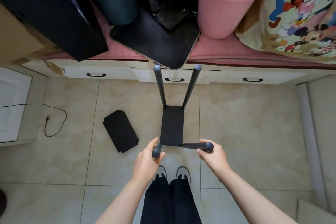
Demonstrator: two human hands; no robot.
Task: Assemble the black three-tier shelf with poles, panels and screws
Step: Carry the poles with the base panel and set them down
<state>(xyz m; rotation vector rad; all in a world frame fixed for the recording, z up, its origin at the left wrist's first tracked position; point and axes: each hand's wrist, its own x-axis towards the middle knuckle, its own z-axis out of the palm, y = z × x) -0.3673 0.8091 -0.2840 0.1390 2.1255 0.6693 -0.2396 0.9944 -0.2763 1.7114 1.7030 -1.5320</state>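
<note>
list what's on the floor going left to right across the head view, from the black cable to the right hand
black cable → loose black panel → left hand on the near left pole → fitted panel of the shelf → right hand on the near right pole

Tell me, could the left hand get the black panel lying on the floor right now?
Probably not right away. The left hand has its grip on a pole of the shelf frame, so it is busy. The loose panel lies uncovered on the tiles to its left, but low down; letting go and bending would be needed.
</note>
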